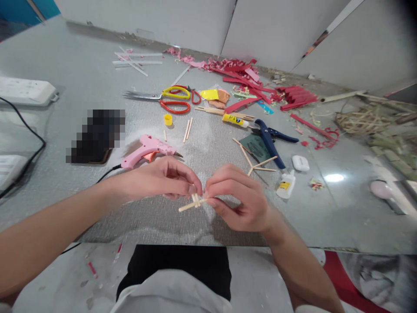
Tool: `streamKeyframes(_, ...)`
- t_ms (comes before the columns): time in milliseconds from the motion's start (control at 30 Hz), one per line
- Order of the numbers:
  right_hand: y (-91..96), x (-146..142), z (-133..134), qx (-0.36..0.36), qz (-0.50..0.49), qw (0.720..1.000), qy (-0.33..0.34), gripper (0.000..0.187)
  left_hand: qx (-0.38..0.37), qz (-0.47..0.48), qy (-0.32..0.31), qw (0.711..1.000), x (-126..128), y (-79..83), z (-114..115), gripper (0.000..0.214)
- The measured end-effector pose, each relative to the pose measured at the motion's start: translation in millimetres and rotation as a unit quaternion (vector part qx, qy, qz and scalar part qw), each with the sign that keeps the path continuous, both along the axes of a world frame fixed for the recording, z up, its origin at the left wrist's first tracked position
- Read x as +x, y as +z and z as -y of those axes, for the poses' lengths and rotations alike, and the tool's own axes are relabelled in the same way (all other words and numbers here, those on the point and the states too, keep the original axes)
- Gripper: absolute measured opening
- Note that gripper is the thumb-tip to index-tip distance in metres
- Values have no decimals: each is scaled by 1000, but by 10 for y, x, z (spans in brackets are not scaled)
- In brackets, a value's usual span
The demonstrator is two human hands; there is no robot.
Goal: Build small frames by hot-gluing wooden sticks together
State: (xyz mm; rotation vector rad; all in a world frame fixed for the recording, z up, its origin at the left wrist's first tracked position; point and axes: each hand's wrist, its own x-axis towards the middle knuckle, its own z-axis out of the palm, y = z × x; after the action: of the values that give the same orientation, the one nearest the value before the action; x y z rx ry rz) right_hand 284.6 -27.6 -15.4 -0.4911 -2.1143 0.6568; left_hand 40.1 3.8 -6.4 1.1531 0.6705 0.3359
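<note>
My left hand (164, 178) and my right hand (236, 198) meet over the near edge of the grey table (81, 78). Both pinch a small piece made of crossed thin wooden sticks (193, 203), held just above the tabletop. The fingertips of both hands close on it from either side. A pink glue gun (148, 150) lies just behind my left hand, its cord running off to the left.
Behind lie red and yellow scissors (172, 99), a yellow glue tube (234, 120), blue cutters (270, 139), a white glue bottle (286, 184), loose sticks (257, 163), red paper scraps (247, 78) and a power strip (26, 91) at left.
</note>
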Motion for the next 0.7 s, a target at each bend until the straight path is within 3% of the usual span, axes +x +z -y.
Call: streamKeyframes(700,1,-13,-3,-2,-5,1000,-5,3,-12,12,6,1000,4,13,4,7)
